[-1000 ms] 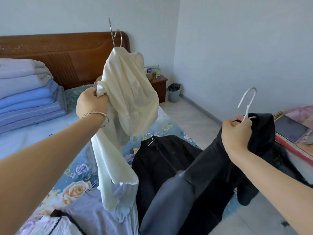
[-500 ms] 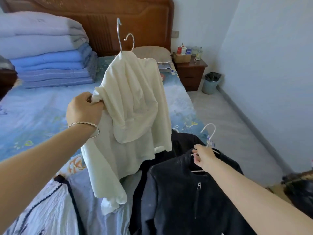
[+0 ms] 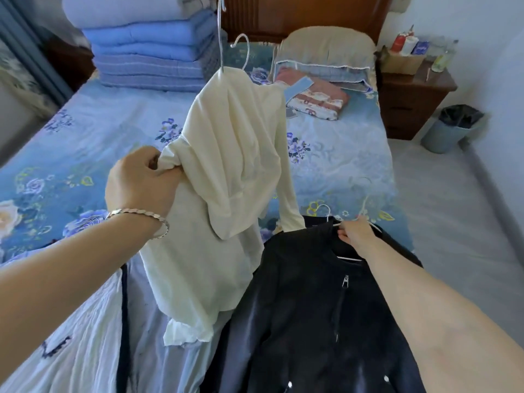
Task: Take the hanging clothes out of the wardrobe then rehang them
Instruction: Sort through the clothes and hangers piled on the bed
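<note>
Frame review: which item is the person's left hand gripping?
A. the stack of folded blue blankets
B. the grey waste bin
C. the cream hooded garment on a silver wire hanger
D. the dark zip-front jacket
C: the left hand bunches the fabric of the cream hooded garment, which hangs from its silver wire hanger, while the right hand holds the white hanger of the dark zip-front jacket.

Dark jacket [image 3: 312, 321] hem cut off below; nightstand bottles [image 3: 405, 43] blurred.
</note>
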`<state>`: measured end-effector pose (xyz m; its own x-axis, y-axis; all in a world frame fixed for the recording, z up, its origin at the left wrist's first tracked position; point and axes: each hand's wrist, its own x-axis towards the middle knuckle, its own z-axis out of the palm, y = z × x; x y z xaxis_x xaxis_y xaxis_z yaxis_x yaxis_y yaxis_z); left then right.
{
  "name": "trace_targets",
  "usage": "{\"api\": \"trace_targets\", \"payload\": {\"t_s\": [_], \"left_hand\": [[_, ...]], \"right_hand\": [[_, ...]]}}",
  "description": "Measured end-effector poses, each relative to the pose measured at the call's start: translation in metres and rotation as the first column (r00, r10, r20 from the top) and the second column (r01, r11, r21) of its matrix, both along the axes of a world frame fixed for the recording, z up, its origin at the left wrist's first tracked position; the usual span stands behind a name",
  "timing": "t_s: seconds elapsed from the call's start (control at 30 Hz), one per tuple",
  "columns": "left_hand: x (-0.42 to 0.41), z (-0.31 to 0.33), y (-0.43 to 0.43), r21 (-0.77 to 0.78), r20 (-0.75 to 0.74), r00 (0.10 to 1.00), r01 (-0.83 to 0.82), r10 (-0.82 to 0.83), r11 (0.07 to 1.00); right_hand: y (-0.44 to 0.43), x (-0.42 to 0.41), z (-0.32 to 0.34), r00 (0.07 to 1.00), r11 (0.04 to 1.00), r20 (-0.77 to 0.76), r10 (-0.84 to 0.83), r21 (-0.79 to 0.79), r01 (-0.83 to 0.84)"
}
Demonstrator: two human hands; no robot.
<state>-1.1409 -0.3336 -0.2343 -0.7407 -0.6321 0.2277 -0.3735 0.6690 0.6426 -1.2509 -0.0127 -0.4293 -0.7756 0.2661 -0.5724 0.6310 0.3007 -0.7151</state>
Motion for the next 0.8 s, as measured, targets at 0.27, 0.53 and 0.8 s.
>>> {"api": "trace_targets", "payload": {"t_s": [0.27,0.53,0.8], "left_hand": [[0.0,-0.006,0.0,0.02,0.013,0.999,-0.031,0.031,0.999],[0.051,0.042,-0.027,0.049,-0.075,0.995,0.071,-0.067,0.996],[0.155,0.114,-0.083,0.096,-0.26,0.915,0.341,-0.308,0.935]], "right_hand": [[-0.014,-0.001,0.034,0.772,0.549,0.328,0.544,0.557,-0.623],[-0.104,0.057,0.147,0.688,0.758,-0.341,0.64,0.424,-0.495],[-0.178,0.119,0.335,0.395,0.592,-0.484,0.781,0.774,-0.223]]}}
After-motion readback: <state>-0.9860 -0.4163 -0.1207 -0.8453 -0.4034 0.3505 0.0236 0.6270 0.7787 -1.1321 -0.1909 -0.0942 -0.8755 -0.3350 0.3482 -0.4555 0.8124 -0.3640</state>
